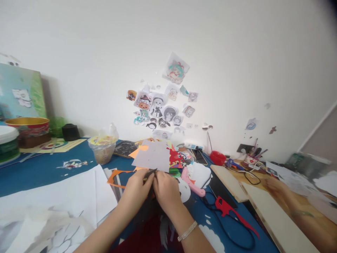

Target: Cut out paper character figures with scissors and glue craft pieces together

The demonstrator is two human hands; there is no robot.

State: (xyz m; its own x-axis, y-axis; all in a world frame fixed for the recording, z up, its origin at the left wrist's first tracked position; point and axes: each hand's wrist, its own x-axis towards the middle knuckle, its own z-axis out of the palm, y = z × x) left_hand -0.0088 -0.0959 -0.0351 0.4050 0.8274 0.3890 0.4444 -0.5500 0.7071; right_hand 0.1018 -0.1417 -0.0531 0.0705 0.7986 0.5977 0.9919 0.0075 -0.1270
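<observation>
My left hand and my right hand meet at the middle of the desk's near side, fingers pinched together. Between them is a thin dark piece, perhaps black paper; my fingers cover most of it. A bracelet circles my right wrist. Just beyond my hands lie a greyish sheet and orange cut paper. To the right of my right hand are white paper cutouts and a pink tool handle.
Large white sheets cover the left front. A wrapped cup stands behind them. A red cutout and black cable lie at right, beside pale boards. Another person's arm rests on the wooden table. Drawings hang on the wall.
</observation>
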